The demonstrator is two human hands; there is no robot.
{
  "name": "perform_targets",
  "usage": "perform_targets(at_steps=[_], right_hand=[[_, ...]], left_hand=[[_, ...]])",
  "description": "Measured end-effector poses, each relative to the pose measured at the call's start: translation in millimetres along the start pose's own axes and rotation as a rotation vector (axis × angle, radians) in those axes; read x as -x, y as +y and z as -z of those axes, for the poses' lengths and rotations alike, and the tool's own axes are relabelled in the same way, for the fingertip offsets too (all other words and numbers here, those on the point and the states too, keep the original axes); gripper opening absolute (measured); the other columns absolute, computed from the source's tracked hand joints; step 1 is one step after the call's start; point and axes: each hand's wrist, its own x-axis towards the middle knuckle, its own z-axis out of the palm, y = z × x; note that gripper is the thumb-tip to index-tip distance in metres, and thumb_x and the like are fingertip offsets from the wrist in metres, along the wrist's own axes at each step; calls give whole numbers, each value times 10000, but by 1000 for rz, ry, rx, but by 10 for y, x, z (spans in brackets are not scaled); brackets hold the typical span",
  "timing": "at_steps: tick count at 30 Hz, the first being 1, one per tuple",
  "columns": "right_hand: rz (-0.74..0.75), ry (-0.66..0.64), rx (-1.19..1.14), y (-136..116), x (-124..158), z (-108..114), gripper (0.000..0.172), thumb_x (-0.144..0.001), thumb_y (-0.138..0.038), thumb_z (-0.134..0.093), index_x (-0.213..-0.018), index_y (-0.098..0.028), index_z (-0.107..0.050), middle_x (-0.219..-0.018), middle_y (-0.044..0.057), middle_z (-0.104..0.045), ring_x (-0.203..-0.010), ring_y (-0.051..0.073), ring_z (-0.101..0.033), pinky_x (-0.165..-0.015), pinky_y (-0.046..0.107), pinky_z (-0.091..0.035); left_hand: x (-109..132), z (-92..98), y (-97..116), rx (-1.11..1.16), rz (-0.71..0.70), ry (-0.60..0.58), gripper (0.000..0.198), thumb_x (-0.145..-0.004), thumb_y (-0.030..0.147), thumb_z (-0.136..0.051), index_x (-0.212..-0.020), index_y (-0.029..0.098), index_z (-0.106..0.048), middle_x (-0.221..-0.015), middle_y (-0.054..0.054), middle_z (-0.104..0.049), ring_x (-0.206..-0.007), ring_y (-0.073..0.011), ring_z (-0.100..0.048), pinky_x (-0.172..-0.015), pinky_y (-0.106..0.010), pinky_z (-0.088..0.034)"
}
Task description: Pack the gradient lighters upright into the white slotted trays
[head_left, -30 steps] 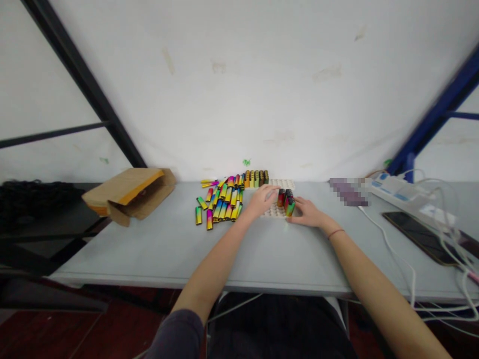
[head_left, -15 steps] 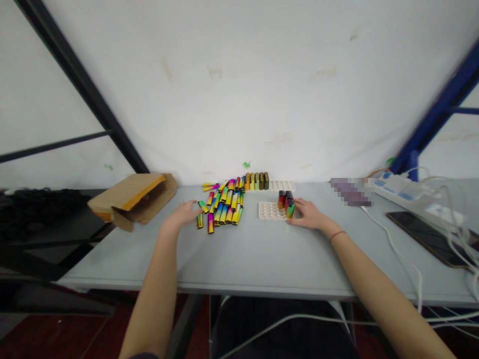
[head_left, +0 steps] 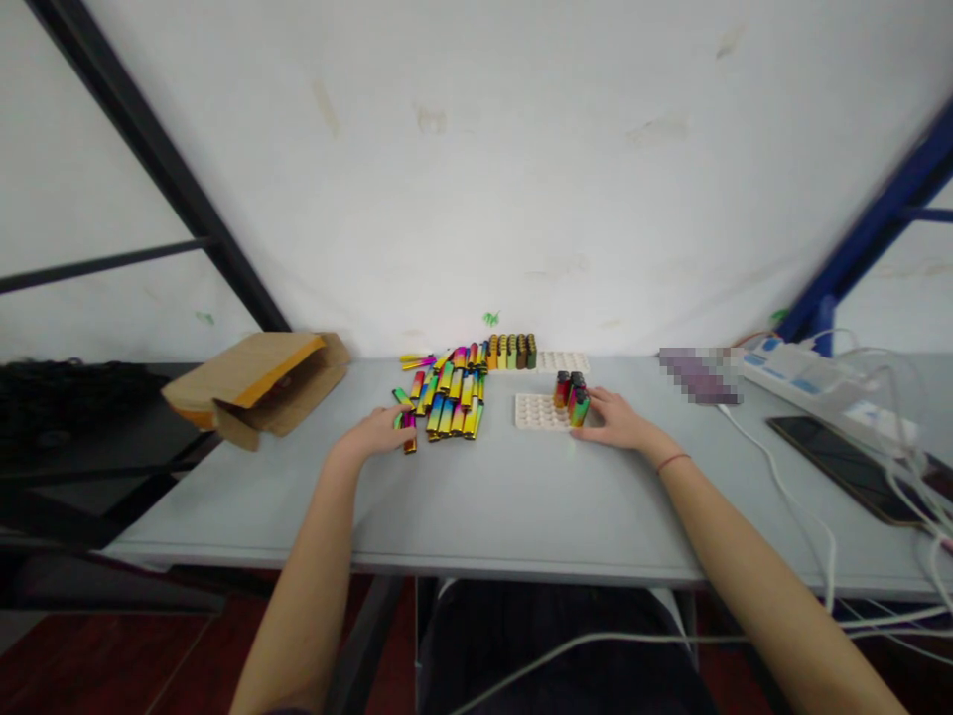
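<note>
My left hand (head_left: 374, 434) is at the left edge of a loose pile of shiny rainbow lighters (head_left: 447, 412). Its fingers are closed on a magenta-and-gold lighter (head_left: 409, 437), and the hand partly covers the pieces there. On the right, a white tray with round holes (head_left: 533, 411) carries several upright lighters with dark tops (head_left: 564, 389) at its right end. My right hand (head_left: 612, 421) curls around the near right one, a red-to-green lighter (head_left: 579, 411), thumb in front and fingers behind.
Along the wall stands a second white tray (head_left: 564, 362) with rows of gold-to-dark upright lighters (head_left: 512, 352). An open cardboard box (head_left: 257, 382) lies at left. A blurred purple object (head_left: 700, 375), a black phone (head_left: 841, 467), a power strip (head_left: 826, 382) and white cables occupy the right.
My left hand has moved slightly right and closed on the magenta-and-gold lighter, which has shifted left. My right hand stays by the tray. The view has tilted slightly.
</note>
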Motion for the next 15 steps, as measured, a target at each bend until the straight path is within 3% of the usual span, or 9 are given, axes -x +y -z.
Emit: perform_targets(at_steps=[10,15], right_hand=[[5,-9,9,32,-16,-28,883,-840,-739,-660,-1519,-180,-584,-1616,200,-498,-1487,458,-444,-1223,612,-347],[18,-1,0,37,-13,-28,859,-847,-734,-659,-1515,-199,-586,-1613,192,-503,-1481,455,-452,-1210,619,-363]], left_hand=[[-22,-3,129,-72,159,25,687,-927,327,-493,-1566,96,-392,-1421,-253,-625,-1217,-308,-699,-979,-344,-530],[-64,-86,164,-77,229,47,515,-974,301,-421,-1416,62,-535,-1353,-290,-660,-1241,-346,-682,-988,-386,-523]])
